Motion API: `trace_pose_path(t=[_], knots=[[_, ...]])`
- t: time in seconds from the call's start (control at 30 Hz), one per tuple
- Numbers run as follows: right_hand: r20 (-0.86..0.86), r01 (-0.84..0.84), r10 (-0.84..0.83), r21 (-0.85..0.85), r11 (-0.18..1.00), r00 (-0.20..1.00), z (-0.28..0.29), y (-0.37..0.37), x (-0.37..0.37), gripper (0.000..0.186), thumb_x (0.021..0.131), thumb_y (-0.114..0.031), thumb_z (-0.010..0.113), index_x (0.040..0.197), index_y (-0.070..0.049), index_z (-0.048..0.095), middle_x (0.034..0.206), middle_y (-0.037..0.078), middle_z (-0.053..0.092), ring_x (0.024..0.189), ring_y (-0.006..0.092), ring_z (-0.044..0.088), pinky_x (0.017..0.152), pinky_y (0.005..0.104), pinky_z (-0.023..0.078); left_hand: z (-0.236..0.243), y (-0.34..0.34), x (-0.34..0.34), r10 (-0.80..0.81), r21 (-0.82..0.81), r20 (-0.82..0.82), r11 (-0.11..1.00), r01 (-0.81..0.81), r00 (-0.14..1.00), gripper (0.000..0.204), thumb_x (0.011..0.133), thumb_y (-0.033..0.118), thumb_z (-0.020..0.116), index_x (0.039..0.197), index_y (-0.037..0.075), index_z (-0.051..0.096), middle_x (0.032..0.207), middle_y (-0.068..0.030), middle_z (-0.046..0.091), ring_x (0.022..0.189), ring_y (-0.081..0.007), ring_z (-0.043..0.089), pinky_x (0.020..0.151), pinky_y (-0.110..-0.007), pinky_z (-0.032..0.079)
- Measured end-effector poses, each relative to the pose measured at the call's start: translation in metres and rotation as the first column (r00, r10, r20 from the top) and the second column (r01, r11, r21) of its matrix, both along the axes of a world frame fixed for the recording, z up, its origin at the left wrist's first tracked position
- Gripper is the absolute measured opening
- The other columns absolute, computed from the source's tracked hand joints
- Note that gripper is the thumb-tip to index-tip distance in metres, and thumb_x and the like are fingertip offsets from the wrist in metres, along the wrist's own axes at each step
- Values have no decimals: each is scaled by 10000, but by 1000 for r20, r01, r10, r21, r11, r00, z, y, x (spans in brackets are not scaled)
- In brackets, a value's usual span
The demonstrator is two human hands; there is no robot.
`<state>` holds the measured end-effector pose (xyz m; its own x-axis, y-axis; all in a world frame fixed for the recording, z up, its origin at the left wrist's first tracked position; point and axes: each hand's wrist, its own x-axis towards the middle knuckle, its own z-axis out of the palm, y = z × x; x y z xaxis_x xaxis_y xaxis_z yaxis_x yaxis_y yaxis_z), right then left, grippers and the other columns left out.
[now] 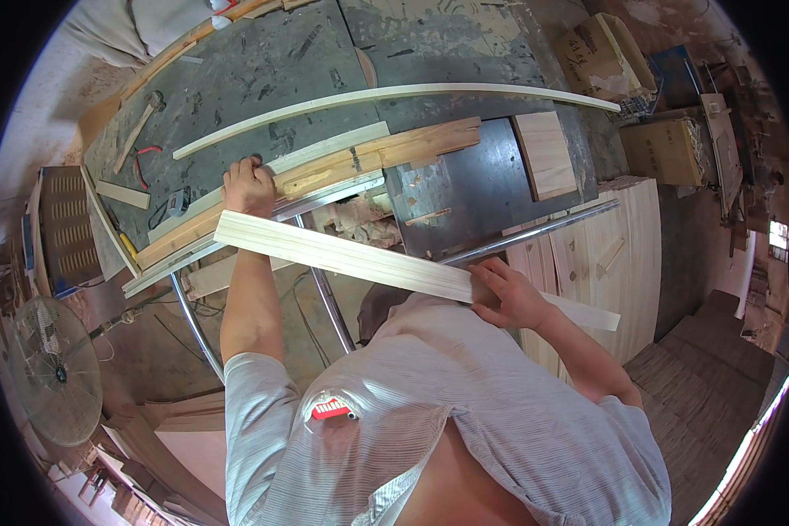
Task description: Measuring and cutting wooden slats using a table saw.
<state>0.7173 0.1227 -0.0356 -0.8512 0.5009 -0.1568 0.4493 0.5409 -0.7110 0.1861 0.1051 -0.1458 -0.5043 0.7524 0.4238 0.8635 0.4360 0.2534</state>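
Note:
A long pale wooden board (342, 257) slants across in front of my body, over my left forearm. My right hand (504, 296) grips it near its right end, fingers laid over the top face. Farther off, my left hand (250, 187) is closed at the wooden beam (324, 178) along the worktable's near side. A small dark round part shows by its fingertips; what the fingers hold is hidden. A thin pale strip (337, 141) lies along the beam's far side. Beyond it, a longer narrow strip (394, 91) crosses the dark worktable (263, 70).
On the table's left lie a hammer (140, 131), a red-handled tool (147, 151) and a small wood block (123, 194). A wood panel (545, 156) sits at the right, above stacked boards (636, 254). Metal rails (535, 232) run nearby. A fan (57, 373) stands left; cardboard boxes (662, 151) are far right.

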Motion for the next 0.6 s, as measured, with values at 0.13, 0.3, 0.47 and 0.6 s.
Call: trace_pose_path(t=[0.13,0.3,0.47,0.6], knots=[[-21,-14,14,0,1000,1000,3,-1,-1,707,838,-240,827,1434,24,553,1252,211,576,1095,412,640,945,455,560,-1,0,0,17,-17,2,1000,-17,1000,217,944,223,575,1038,149,756,1046,-94,719,996,-357,666,874,-518,528],[17,-8,8,2,1000,1000,3,-6,3,705,843,-257,831,1439,6,562,1322,221,571,1118,421,647,936,465,574,-8,1,-3,65,-20,-11,998,-65,998,222,939,239,574,1041,168,759,1059,-76,719,1015,-348,664,885,-514,522],[30,6,-6,7,1000,1000,-1,-11,7,710,838,-258,834,1438,6,562,1320,223,571,1115,422,647,936,468,574,-8,0,-4,43,-19,-8,999,-43,999,228,942,245,572,1051,170,758,1069,-79,720,1018,-348,665,892,-510,522],[19,10,-10,3,1000,1000,-1,-10,5,712,837,-252,834,1442,6,560,1326,221,568,1115,423,647,935,471,575,-6,-1,-3,30,-29,3,999,-30,1000,230,944,244,572,1058,172,758,1070,-80,720,1021,-349,665,898,-508,521]])
